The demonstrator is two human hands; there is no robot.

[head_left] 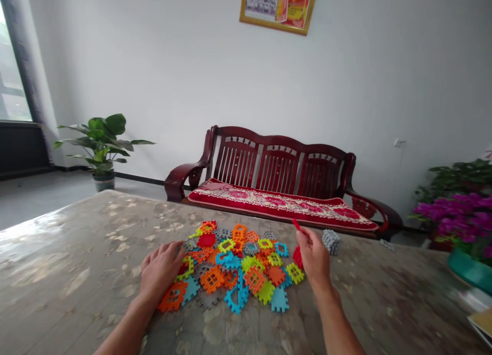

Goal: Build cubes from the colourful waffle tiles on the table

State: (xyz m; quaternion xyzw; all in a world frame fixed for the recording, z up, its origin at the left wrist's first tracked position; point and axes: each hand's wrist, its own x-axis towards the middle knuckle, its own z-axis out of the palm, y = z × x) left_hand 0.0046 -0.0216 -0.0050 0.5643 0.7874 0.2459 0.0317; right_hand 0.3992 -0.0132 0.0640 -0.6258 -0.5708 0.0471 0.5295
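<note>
A spread of interlocking puzzle tiles (212, 279) in orange, blue, lime, red and grey lies on the table, many with notched edges and cut-out windows. My left hand (160, 269) rests palm down at the pile's left edge, fingers stretched out beside a lime-framed tile (187, 268). To the right of the pile, my right hand (314, 255) is closed on a thin red tile (298, 225), seen nearly edge-on above the fingers. Partly behind that hand is another red piece (297, 256). A grey stack of pieces (331, 241) stands just beyond it.
A patterned cloth covers the table (96, 242). A dark red wooden bench (269, 160) with a floral cover stands behind it. Purple flowers in a teal pot (471, 270) stand at the right, with a book-like object (483, 321) below. A potted plant (103, 180) is at left.
</note>
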